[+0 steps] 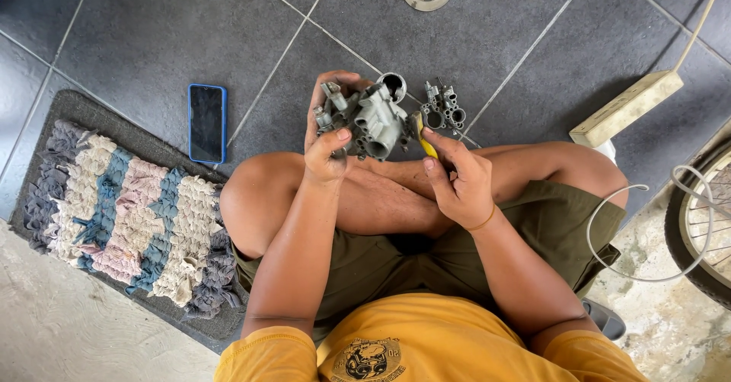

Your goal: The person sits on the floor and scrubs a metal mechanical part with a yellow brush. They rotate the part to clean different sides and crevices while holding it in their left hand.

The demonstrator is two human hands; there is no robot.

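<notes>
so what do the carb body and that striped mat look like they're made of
The carburetor body in the left hand looks like cast metal, probably aluminium or zinc alloy: dull grey, matte, with moulded ports and bosses. The striped mat looks like woven or knotted fabric scraps: lumpy, soft tufts in cream, blue, pink and grey bands, on a darker backing.

Dark blue-edged phone screen (207, 122) on floor tiles

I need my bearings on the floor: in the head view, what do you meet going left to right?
Rag rug → phone → left hand on the grey carburetor → yellow tool in the right hand → power strip → wheel.
</notes>
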